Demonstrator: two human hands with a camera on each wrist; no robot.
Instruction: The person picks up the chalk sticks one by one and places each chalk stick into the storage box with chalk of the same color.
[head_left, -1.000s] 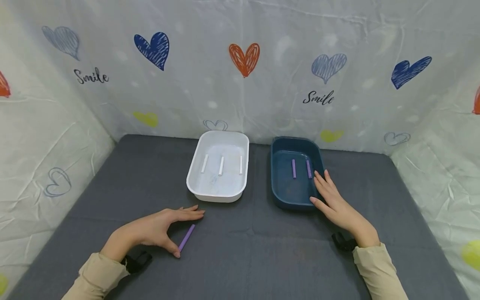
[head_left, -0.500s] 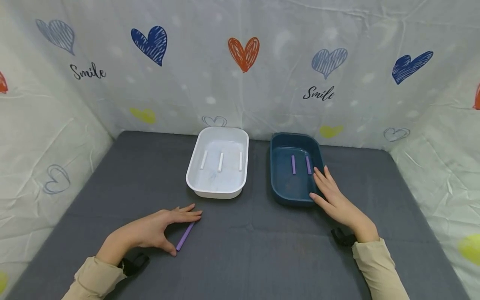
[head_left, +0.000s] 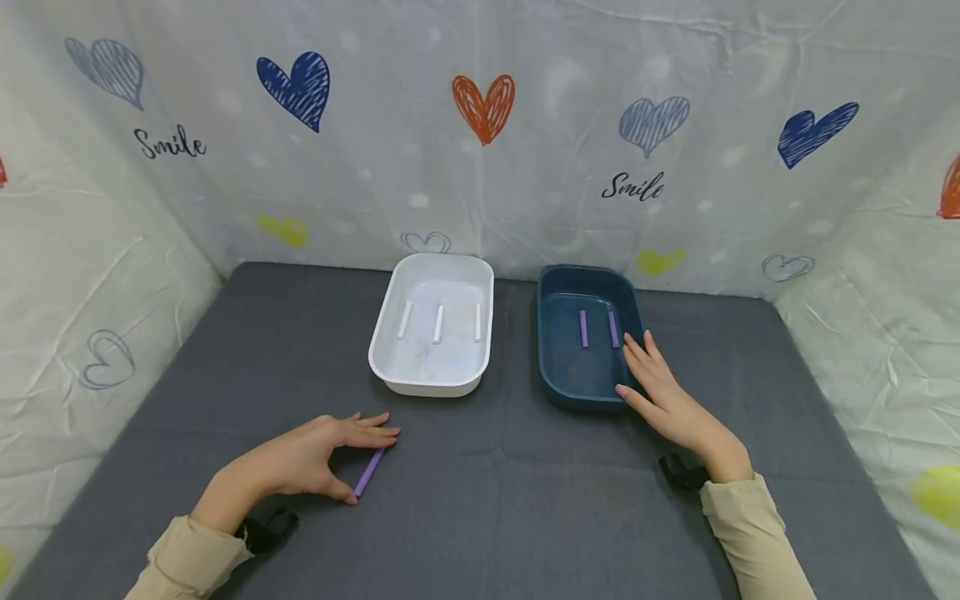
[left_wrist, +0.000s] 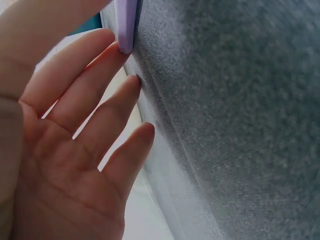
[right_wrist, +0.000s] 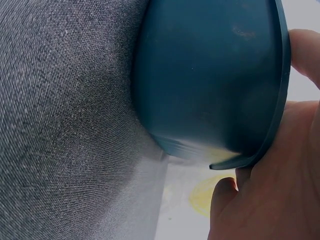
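Observation:
A purple stick (head_left: 368, 472) (left_wrist: 126, 20) lies on the grey cloth table (head_left: 510, 500) at the near left. My left hand (head_left: 330, 454) (left_wrist: 65, 165) arches over it. Its thumb tip touches the near end and its index fingertip the far end, with the fingers nearly straight. My right hand (head_left: 660, 396) (right_wrist: 280, 190) rests on the right rim of the dark blue tray (head_left: 542, 350) (right_wrist: 210, 75), fingers straight and thumb at the near corner. Two purple sticks (head_left: 582, 328) lie inside that tray.
A white tray (head_left: 390, 379) with three white sticks (head_left: 438, 323) stands to the left of the blue one, near the back. Heart-printed cloth walls (head_left: 480, 167) close the table at the back and both sides.
The left hand's fingers have drawn slightly closer around the purple stick. The view has shifted a little. The right hand stays on the blue tray.

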